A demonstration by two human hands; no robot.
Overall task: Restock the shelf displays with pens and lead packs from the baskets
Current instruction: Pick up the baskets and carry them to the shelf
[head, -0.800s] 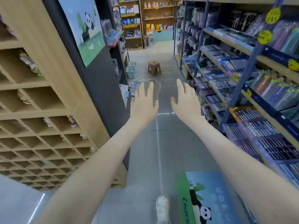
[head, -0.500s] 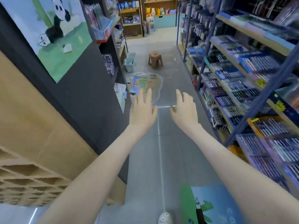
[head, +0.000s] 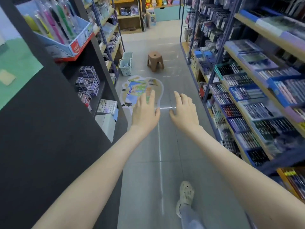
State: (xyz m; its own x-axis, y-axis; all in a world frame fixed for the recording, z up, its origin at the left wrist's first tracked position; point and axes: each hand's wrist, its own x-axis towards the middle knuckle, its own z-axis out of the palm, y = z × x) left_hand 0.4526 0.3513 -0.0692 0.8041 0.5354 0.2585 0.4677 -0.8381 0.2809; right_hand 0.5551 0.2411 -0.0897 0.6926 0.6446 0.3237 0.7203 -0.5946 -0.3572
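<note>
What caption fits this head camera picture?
Empty left hand and right hand held out; baskets and stool stand ahead.

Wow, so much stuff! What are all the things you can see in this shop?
baskets: two, pale blue-green, on the floor by the left shelves
stool: one, brown, mid-aisle, right of the baskets
floor sticker: one, colourful, on the grey floor before the stool
pen trays: many, mostly blue, on the right shelves
display box: one, blue with red edge, upper left, holding coloured pens
small boxes: a stack, purple and white, on the left shelf
plush toys: several, yellow and pink, far back shelf
shoe: one, cream, bottom centre
left hand: one, open and empty, stretched forward
right hand: one, open and empty, beside the left
</note>
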